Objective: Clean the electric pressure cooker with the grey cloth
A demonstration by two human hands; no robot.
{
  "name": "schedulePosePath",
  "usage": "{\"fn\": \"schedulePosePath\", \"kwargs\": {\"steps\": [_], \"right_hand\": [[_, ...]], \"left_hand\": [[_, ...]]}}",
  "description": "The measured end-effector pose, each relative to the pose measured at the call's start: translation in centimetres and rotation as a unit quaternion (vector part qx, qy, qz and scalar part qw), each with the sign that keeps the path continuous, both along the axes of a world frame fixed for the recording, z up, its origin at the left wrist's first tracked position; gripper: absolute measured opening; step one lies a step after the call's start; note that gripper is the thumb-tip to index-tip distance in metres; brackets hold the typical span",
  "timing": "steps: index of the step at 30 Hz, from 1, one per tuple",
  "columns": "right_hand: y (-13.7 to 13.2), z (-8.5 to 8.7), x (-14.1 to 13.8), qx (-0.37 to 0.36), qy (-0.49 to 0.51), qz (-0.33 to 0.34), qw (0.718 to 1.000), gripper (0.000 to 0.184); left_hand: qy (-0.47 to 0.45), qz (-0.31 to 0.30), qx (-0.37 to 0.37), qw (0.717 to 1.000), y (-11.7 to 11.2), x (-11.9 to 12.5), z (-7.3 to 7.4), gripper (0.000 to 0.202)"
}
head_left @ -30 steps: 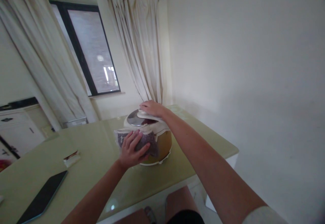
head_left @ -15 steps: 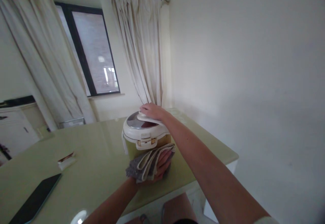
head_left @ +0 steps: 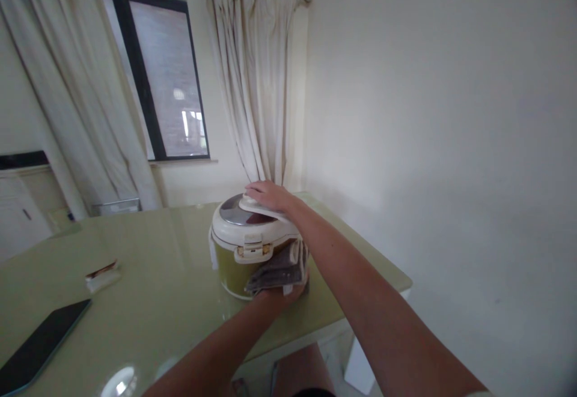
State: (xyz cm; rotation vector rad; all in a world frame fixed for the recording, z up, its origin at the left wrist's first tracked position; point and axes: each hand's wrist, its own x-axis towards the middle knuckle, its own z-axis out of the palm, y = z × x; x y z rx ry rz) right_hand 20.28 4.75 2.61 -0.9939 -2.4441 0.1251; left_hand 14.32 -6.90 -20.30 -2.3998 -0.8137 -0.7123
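Note:
A rice cooker with a green body, a white lid rim and a shiny top panel stands on the table, its front latch facing me. On top of the lid, my right hand is closed over the white handle, fingers together. My left hand presses a folded grey cloth with a pale edge against the cooker's lower right side. The cloth and my wrist hide most of the left fingers.
The glossy pale green table carries a dark tablet-like slab and a small white packet at the left. A wall rises close on the right; curtains and a window are behind.
My left hand and the cloth have moved right and slightly up around the cooker's side, uncovering more of its green front. My right hand stays on the lid. The view has shifted slightly.

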Motion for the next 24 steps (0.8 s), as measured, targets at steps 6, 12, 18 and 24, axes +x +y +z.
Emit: {"fn": "schedulePosePath", "kwargs": {"steps": [6, 12, 18, 24], "right_hand": [[-1.2, 0.9, -0.2, -0.018, -0.017, -0.013, 1.000, 0.043], [-1.9, 1.1, -0.3, -0.005, -0.024, -0.027, 0.999, 0.042], [-2.0, 1.1, -0.2, -0.004, -0.023, -0.035, 0.999, 0.040], [-2.5, 1.1, -0.4, 0.031, -0.038, -0.038, 0.998, 0.043]], "left_hand": [[0.136, -0.070, 0.064, 0.986, -1.8, -9.3, 1.0, 0.058], [0.004, -0.047, 0.164, 0.985, -1.1, -17.7, -1.4, 0.031], [-0.138, 0.011, 0.169, 0.976, 0.0, -19.9, -4.2, 0.041], [-0.279, 0.061, 0.100, 0.953, 0.8, -19.3, -4.8, 0.067]]}}
